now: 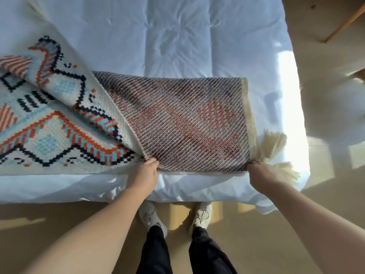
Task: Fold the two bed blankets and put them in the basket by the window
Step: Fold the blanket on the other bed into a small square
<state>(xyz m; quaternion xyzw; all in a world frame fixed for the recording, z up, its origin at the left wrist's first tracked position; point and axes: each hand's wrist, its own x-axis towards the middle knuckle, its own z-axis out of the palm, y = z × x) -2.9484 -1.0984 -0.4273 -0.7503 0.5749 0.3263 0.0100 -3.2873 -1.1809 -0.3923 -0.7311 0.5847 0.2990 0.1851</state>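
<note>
A woven blanket (pixel 189 123) lies across the near part of the bed. Its cream face with orange, blue and black patterns shows at the left, and its dark striped underside is turned up at the right. Cream tassels (pixel 276 143) hang from its right end. My left hand (pixel 144 175) pinches the blanket's near edge at the fold line. My right hand (pixel 262 175) grips the near right corner beside the tassels. Only this one blanket is in view, and no basket shows.
The bed (pixel 177 40) is covered by a white duvet, with its near edge by my feet (pixel 173 216). Wooden floor lies to the right, with a pale wooden furniture leg (pixel 343 24) at the top right. Bright sunlight falls on the bed's right side.
</note>
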